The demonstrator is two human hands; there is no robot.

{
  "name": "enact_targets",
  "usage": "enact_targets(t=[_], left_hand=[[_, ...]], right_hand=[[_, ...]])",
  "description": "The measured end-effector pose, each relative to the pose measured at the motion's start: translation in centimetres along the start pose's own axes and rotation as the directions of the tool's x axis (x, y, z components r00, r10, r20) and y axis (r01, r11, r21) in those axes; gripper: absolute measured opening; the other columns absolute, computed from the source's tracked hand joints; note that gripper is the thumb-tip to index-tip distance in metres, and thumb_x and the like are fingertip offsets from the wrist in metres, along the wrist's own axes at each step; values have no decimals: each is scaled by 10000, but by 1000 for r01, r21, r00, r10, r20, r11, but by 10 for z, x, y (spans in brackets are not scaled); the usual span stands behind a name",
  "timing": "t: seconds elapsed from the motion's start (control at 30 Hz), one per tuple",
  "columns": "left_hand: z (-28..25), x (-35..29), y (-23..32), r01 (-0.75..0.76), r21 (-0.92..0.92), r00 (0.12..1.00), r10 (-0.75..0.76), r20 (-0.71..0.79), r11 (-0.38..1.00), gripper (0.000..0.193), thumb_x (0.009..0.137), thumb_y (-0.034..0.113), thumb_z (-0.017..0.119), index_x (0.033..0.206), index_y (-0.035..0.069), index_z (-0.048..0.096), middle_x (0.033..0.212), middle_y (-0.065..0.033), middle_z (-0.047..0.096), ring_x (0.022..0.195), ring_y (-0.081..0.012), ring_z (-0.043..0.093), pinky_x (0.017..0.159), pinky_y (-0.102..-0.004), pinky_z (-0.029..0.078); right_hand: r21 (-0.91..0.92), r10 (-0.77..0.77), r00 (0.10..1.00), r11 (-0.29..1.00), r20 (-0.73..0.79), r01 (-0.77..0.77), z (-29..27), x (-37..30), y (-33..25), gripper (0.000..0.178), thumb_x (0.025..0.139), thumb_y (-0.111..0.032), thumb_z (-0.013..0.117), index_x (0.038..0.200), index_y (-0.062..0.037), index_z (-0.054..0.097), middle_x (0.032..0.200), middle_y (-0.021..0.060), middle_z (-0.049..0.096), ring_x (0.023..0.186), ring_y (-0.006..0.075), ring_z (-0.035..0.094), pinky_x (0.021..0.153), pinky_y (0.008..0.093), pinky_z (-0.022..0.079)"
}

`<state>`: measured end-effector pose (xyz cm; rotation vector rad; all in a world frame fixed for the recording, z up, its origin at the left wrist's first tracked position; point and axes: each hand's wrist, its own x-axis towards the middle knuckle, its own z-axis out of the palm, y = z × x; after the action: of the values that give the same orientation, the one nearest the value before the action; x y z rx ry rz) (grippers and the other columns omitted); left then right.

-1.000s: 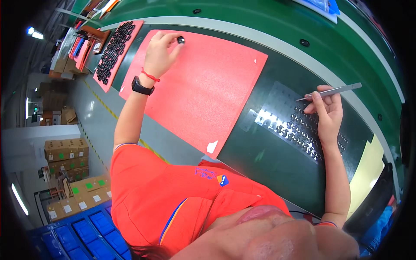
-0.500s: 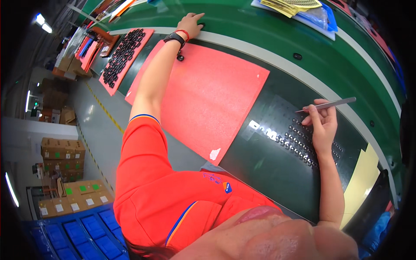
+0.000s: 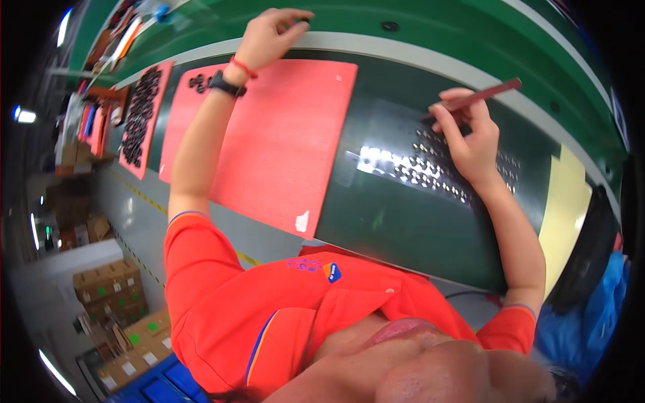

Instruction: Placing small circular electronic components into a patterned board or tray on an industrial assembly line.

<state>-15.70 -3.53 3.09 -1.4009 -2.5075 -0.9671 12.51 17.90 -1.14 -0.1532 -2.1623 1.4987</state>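
My left hand [image 3: 267, 39] is out over the green belt at the far edge of the bench, its thumb and fingers pinched on a small black part [image 3: 305, 21]. In my right hand [image 3: 470, 138] is a pair of slim metal tweezers [image 3: 490, 93], their tip over a clear sheet [image 3: 376, 160] bearing rows of small shiny pieces [image 3: 430, 176]. Between the hands lies a pink mat [image 3: 275, 148] with a white torn patch near its front corner. A few black parts [image 3: 199, 82] are grouped at the mat's far left, beside my left wrist.
Another pink board [image 3: 143, 121], covered with black parts, lies farther left. One black part [image 3: 390, 26] rests on the green belt [image 3: 443, 33]. Yellow sheets [image 3: 566, 208] are at the bench's right end. Cardboard boxes [image 3: 107, 282] and blue bins [image 3: 161, 383] stand lower left.
The view has shifted, and the bench things appear farther left. My left hand now lifts a black part over the belt. More black parts show on the mat's far left. The tweezers remain in my right hand.
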Motion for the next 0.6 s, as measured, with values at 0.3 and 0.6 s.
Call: enact_targets(t=[0.3,0.6], left_hand=[[74,-59,117,-648,119,757,619,210,752,322,791,365,708,872,55,671,763,-71,615,659,-221,627,581,-328,498],[65,-60,122,-188,-273,967,227,118,943,320,800,354,718,855,39,695,708,-48,613,617,-145,598,570,-255,472]], right_hand=[[277,182,981,941,72,-195,5,-1,-8,234,917,-47,590,1118,22,492,899,120,650,706,114,624,631,210,492],[255,286,958,924,34,-285,-5,-2,-3,269,928,-106,590,1140,26,490,901,132,650,682,131,628,624,212,479]])
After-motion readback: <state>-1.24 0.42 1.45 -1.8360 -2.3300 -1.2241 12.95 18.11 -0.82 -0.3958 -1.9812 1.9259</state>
